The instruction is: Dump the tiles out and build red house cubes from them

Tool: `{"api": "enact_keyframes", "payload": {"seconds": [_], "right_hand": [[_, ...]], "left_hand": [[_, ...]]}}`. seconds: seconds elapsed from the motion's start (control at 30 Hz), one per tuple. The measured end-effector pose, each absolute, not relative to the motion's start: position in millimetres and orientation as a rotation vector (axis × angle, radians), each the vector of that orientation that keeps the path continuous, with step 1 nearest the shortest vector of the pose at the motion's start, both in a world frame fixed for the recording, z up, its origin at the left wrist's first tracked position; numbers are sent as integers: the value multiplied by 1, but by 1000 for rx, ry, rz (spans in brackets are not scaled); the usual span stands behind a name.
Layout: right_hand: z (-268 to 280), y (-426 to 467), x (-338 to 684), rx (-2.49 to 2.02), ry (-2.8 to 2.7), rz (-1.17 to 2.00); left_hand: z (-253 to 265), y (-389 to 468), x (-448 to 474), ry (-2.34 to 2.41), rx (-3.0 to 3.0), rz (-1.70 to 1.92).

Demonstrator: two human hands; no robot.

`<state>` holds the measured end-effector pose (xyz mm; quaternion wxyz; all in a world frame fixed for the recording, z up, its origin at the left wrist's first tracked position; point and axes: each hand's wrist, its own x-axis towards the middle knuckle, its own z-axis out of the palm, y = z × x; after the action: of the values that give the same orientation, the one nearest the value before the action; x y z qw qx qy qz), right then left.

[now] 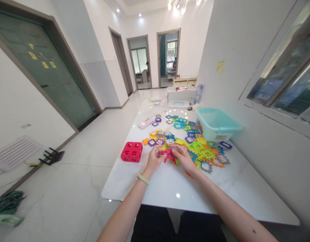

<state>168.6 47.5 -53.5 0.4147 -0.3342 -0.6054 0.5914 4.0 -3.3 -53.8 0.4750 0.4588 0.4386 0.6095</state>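
Observation:
Between my two hands, just above the near part of the white table, are red toothed building pieces. My left hand pinches them from the left, fingers curled. My right hand grips them from the right, thumb and fingers closed. How the pieces join is partly hidden by the fingers. To the left of my left hand sits a red block built from similar pieces with window-like openings. Loose coloured toothed pieces in green, orange, yellow, blue, purple and grey lie in a spread pile beyond and right of my hands.
A teal plastic bin stands at the table's right side by the wall. A pink phone-like object lies farther back on the left. At the far end are a lidded container, a white box and a clear bottle.

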Motion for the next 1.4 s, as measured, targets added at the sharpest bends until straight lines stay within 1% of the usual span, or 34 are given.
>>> {"api": "enact_keyframes", "payload": {"seconds": [0.23, 0.33, 0.47, 0.63, 0.77, 0.83, 0.9, 1.1, 1.3, 1.4], "right_hand": [[-49, 44, 167, -801, -1562, 1538], [-52, 45, 166, -783, -1642, 1493], [-53, 47, 167, -835, -1661, 1448], [-45, 52, 175, -899, -1544, 1334], [-39, 52, 180, -824, -1799, 1335], [-37, 51, 183, -775, -1985, 1326], [-36, 51, 184, -746, -2056, 1314], [-41, 51, 185, -806, -1817, 1482], [-36, 45, 178, -714, -1793, 1587], [-38, 44, 175, -709, -1789, 1560]], "left_hand": [[-62, 1, 0, 1055, 1119, 1535], [-63, 1, 1, 1070, 1129, 1502], [-60, -1, 2, 1133, 1102, 1363], [-55, -2, -2, 1174, 1006, 1447], [-53, -1, -3, 1201, 994, 1469], [-54, -1, -3, 1212, 1006, 1452], [-55, 0, -2, 1204, 1035, 1412], [-59, -1, 4, 1145, 1136, 1251], [-60, -1, 3, 1177, 1131, 1262], [-61, -1, 3, 1201, 1121, 1292]]}}
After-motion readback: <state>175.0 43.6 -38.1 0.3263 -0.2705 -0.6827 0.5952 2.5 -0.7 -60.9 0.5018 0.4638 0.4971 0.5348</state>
